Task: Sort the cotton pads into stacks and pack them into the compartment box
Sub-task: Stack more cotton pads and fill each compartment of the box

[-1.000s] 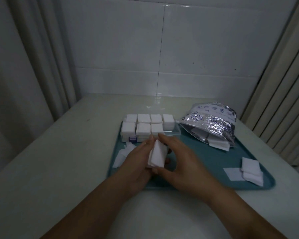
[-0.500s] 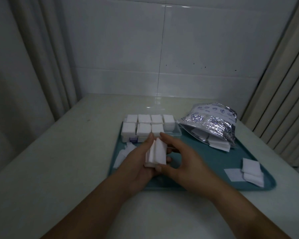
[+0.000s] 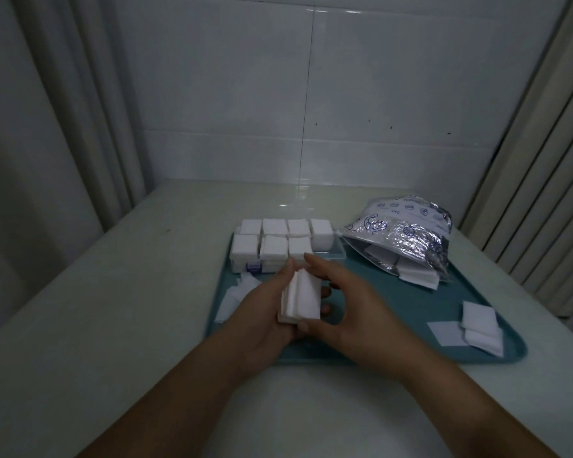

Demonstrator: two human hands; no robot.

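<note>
A stack of white cotton pads (image 3: 301, 298) stands on edge between both hands above the teal tray (image 3: 394, 299). My left hand (image 3: 262, 312) holds the stack from the left, its fingers curled under it. My right hand (image 3: 354, 305) grips it from the right, with the index finger along the top edge and the thumb at the bottom edge. Behind the hands sits the clear compartment box (image 3: 336, 254), with several compartments filled with white pad stacks; its front right compartment looks empty.
A crinkled silver foil bag (image 3: 407, 233) lies at the tray's back right with pads (image 3: 417, 276) spilling from its mouth. Loose pads lie at the tray's right (image 3: 477, 325) and at its left edge (image 3: 235, 292). The tray rests on a pale table against a tiled wall.
The stack has turned more upright between my hands, and my right hand's fingers have shifted along its edges. The tray, box and bag have not moved.
</note>
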